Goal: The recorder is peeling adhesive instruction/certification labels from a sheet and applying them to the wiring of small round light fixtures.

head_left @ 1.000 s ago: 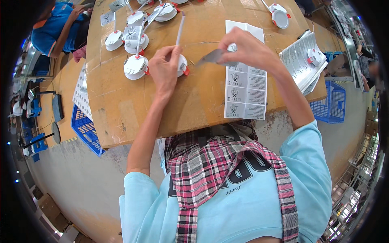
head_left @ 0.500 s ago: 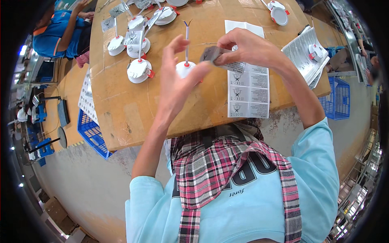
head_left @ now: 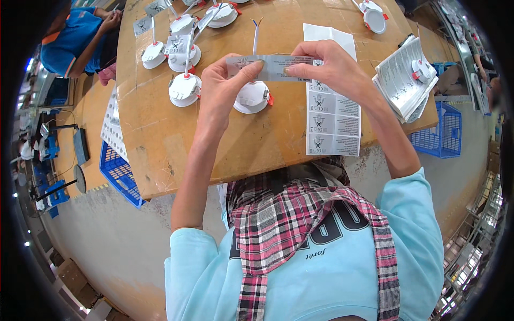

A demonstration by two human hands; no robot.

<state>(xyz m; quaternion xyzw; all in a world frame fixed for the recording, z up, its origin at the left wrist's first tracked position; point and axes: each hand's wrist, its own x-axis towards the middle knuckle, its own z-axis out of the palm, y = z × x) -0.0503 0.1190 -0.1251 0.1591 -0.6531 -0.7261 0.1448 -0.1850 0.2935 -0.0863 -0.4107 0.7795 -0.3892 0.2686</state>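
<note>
A silver-grey printed sticker (head_left: 274,67) is stretched level between my hands. My left hand (head_left: 218,84) pinches its left end between thumb and fingers, and my right hand (head_left: 336,65) pinches the right end the same way. Just below and behind the strip stands a round white downlight (head_left: 250,100) with a red clip and an upright white cable (head_left: 256,38), its bare wire ends showing at the top. The sticker hides the middle of that cable. Beside my right wrist lies a sheet of the same stickers (head_left: 333,125), flat on the cardboard-brown table (head_left: 214,144).
Several more downlights (head_left: 184,90) with cables stand at the left and far side, some with stickers. A stack of sticker sheets (head_left: 399,88) with a small lamp part (head_left: 423,70) on it lies right. Blue crates (head_left: 120,174) flank the table. Another person (head_left: 75,45) sits far left.
My left hand has closed on the sticker's free end. The sticker, tilted and bent in my right hand before, is now pulled out straight in front of the downlight's cable.
</note>
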